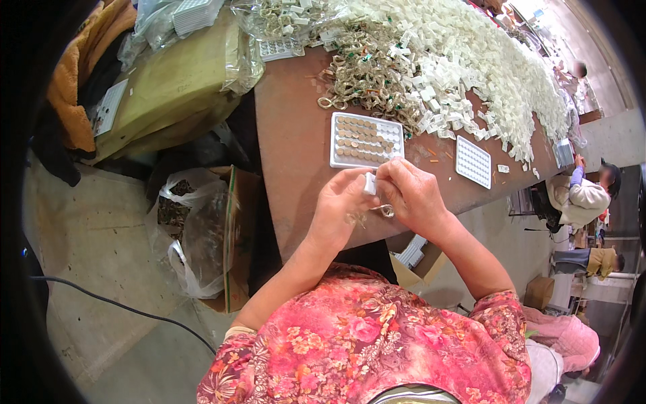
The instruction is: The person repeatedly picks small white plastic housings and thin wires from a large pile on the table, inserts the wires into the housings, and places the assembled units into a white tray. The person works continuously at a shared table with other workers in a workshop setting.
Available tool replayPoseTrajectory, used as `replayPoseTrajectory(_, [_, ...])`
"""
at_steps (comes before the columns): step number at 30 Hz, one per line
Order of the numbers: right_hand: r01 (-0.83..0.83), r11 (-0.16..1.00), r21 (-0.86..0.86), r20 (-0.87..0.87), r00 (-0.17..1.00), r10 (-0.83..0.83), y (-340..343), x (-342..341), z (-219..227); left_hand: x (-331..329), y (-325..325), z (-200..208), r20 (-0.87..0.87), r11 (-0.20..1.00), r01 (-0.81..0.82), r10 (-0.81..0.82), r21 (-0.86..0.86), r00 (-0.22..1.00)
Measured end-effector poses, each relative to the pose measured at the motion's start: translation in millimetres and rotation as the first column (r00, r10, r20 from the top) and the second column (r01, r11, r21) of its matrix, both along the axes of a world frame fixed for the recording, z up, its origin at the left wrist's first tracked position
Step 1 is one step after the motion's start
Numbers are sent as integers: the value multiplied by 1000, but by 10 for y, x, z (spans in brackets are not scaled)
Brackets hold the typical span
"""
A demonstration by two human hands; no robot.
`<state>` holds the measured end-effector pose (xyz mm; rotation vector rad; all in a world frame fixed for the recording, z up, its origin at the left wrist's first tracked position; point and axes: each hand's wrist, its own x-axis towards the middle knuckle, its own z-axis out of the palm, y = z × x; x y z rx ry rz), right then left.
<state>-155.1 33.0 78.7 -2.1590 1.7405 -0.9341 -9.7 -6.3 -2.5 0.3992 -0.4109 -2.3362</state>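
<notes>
My left hand (340, 205) and my right hand (412, 195) meet over the near edge of a brown table (296, 135). Between their fingertips they pinch a small white plastic piece (370, 183). A thin metal ring (385, 211) hangs under my right hand. Just beyond the hands lies a white grid tray (367, 140), most of its cells filled with small brown round parts. A second white grid tray (473, 161), with no brown parts in it, lies to the right.
A heap of gold-coloured rings (363, 74) and a long pile of white plastic pieces (484, 60) cover the far table. A cardboard box with a plastic bag (202, 236) stands on the floor at left. Other people (585, 195) sit at right.
</notes>
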Motion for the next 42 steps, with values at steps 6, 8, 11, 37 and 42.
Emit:
replayPoseTrajectory(6, [-14, 997, -78, -30, 999, 12, 17, 36, -68, -11, -13, 33, 53, 1000, -1, 3, -31, 999])
replayPoseTrajectory(8, [-14, 999, -45, -17, 1000, 13, 21, 18, -36, -3, -19, 33, 39, 999, 23, -21, -35, 999])
replayPoseTrajectory(11, [38, 999, -37, 81, 996, -35, 95, -59, 31, 85, 44, 116, 180, 974, 32, 9, -224, 984])
replayPoseTrajectory(37, [455, 889, -44, -174, 873, -456, 261, 79, -318, 414, -752, 570, 366, 151, 432, 800, -889, 475])
replayPoseTrajectory(42, [414, 907, 81, 61, 906, -419, 213, 110, -341, 366, -372, 493, 542, 392, 376, 565, -840, 622])
